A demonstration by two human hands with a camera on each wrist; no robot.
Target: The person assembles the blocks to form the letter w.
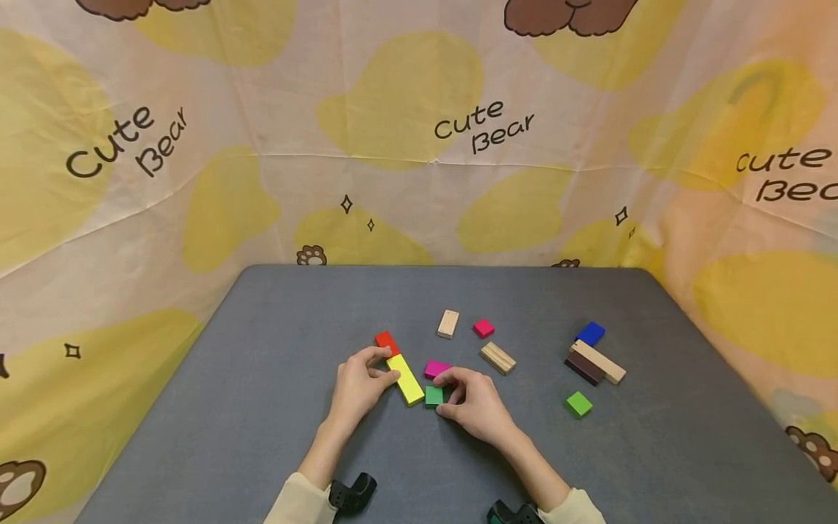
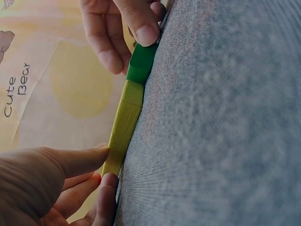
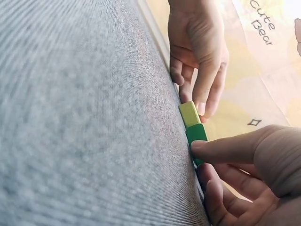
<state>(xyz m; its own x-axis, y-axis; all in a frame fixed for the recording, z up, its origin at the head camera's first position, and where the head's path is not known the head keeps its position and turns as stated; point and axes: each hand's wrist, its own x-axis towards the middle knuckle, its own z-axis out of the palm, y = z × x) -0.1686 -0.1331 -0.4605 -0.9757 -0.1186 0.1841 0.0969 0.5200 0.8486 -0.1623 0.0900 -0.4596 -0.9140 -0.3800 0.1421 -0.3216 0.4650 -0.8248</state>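
My left hand [image 1: 358,386] is at a long yellow block [image 1: 406,380] that lies flat on the table. Its thumb presses the block's side, with the index finger by the red block [image 1: 387,343] at the far end. My right hand [image 1: 476,405] pinches a dark green block [image 1: 433,397] between thumb and fingers, close to the yellow block's near end. Just behind the green one lies a magenta block [image 1: 436,369], partly covered by the right fingers. In the right wrist view the green block [image 3: 197,135] overlaps the yellow block's end [image 3: 189,114].
Beyond the hands lie two plain wooden blocks [image 1: 448,324] and a pink-red cube [image 1: 484,328]. To the right are a blue block [image 1: 591,333], a plain plank [image 1: 599,362] beside a dark brown block [image 1: 585,367], and a light green block [image 1: 579,405]. A printed cloth [image 1: 399,102] hangs behind the grey table [image 1: 262,451].
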